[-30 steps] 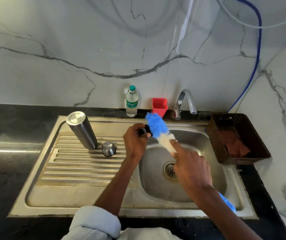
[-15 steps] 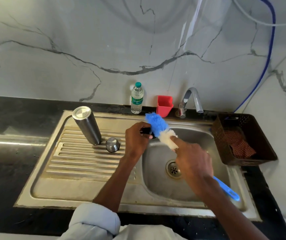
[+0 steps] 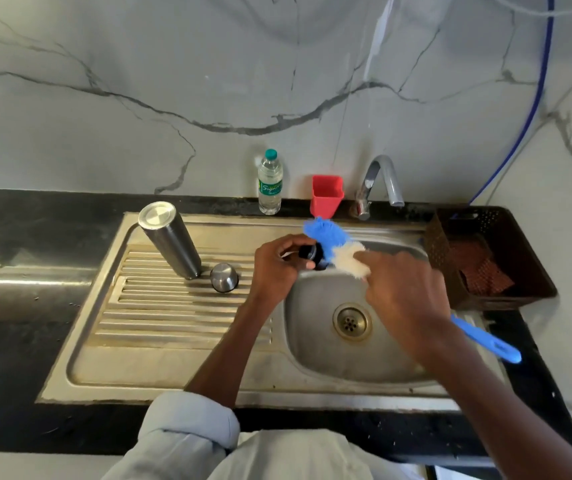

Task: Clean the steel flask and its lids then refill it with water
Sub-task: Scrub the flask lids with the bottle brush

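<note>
A person stands at a steel sink point(image 3: 159, 368) set into a black counter point(image 3: 17, 358), seen from above their own head. Taking the drain point(image 3: 352, 322) as the centre of a clock, the left hand point(image 3: 277, 265) is at about eleven o'clock, over the near left rim of the basin, its fingers curled around a small black lid point(image 3: 308, 252) that it grips. The right hand point(image 3: 405, 292) is at about two o'clock, just above the basin, closed around a bottle brush point(image 3: 333, 244) with the index finger stretched out along the bristles. The brush head, blue at the tip and white nearer the hand, presses against the black lid at about twelve o'clock, and its blue handle point(image 3: 485, 341) sticks out behind the wrist toward four o'clock. The steel flask point(image 3: 170, 240) stands on the ribbed drainboard at about ten o'clock, well apart from the hands; it appears to lean, which may be the wide lens. Just beside its base, toward the basin, a small steel cap point(image 3: 223, 277) rests dome-up on the ribs. Along the back edge, at about eleven to twelve o'clock, stand a clear water bottle point(image 3: 270, 183) with a green cap and a red plastic cup point(image 3: 327, 195); the tap point(image 3: 379, 181) curves over at about one o'clock. A dark brown basket point(image 3: 520, 299) sits at about two to three o'clock on the counter, touching the sink's right edge, with a reddish-brown mesh cloth point(image 3: 482, 271) inside. A rolled pale sleeve point(image 3: 187, 431) covers the left upper arm.
</note>
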